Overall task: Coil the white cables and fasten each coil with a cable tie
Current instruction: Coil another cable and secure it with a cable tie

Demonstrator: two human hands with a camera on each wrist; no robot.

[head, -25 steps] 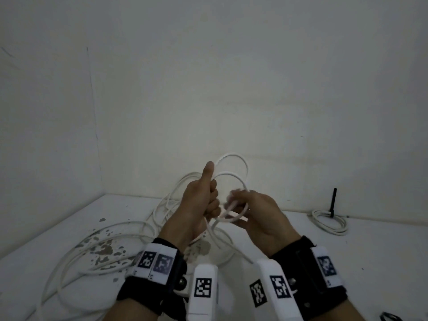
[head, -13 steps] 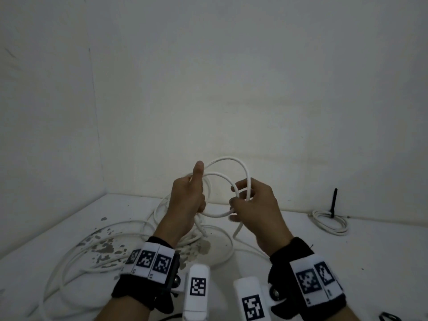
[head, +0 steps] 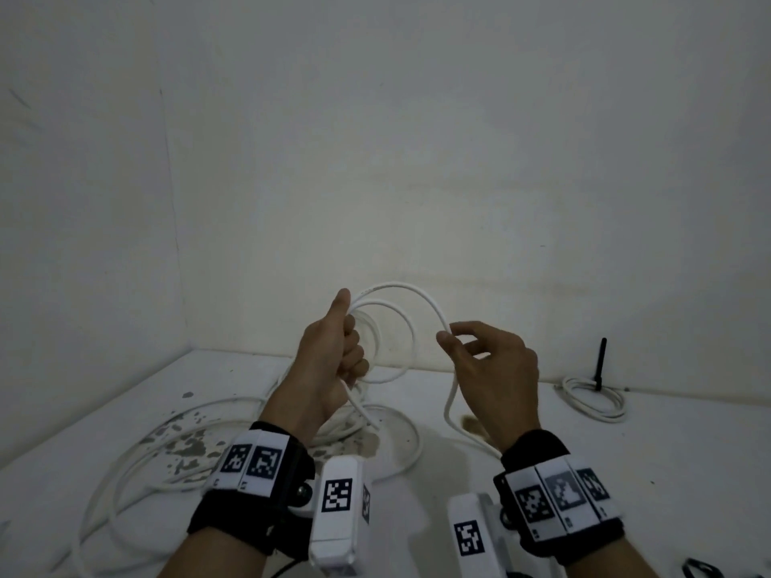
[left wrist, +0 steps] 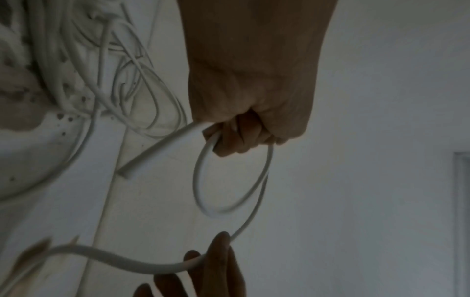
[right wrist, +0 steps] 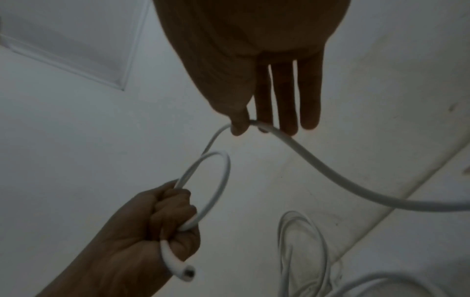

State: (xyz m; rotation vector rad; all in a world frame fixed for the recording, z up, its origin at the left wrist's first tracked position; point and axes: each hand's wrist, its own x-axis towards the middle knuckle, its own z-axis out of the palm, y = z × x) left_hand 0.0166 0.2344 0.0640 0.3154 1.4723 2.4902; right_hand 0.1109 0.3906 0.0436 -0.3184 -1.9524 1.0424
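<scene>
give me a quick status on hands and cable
Left hand grips coiled loops. Right hand pinches white cable, feeding next loop. No tie on yet. Nothing in the way.

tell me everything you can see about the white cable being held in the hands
The white cable is smooth, round and looks plastic-sheathed. The left hand grips a few small raised loops, its cut end poking below the fist. The right hand pinches the next stretch between thumb and fingertip; from there it sags toward loose turns on the white surface.
</scene>
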